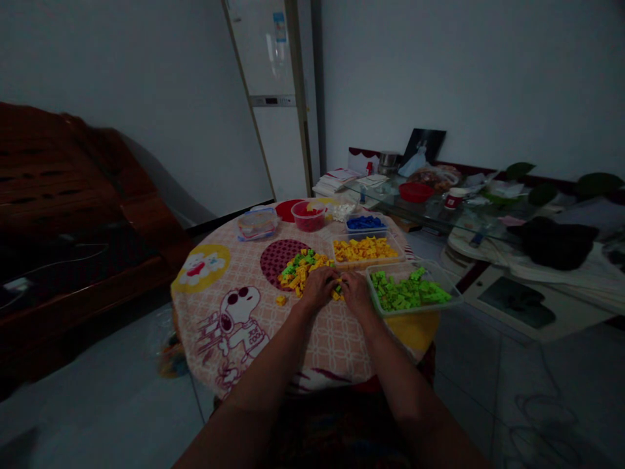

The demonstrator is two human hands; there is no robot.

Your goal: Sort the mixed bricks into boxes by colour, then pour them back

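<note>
My left hand (319,286) and my right hand (355,291) are close together over the near side of a round table, fingers curled inward and closed on small yellow plastic building blocks (338,287). Their exact grip is partly hidden by the fingers. Just beyond my left hand lies a loose pile of yellow and green blocks (303,266), with one yellow block (281,300) apart from it. Beside my right hand stands a clear tray of green blocks (409,288). Behind that is a clear tray of yellow blocks (365,249).
Farther back are a tray of blue blocks (364,223), a pink tub (309,217), and a clear lidded box (258,223). A patterned cloth (336,348) covers the table. To the right stands a cluttered glass table (430,212); a wooden bench (73,241) is at left.
</note>
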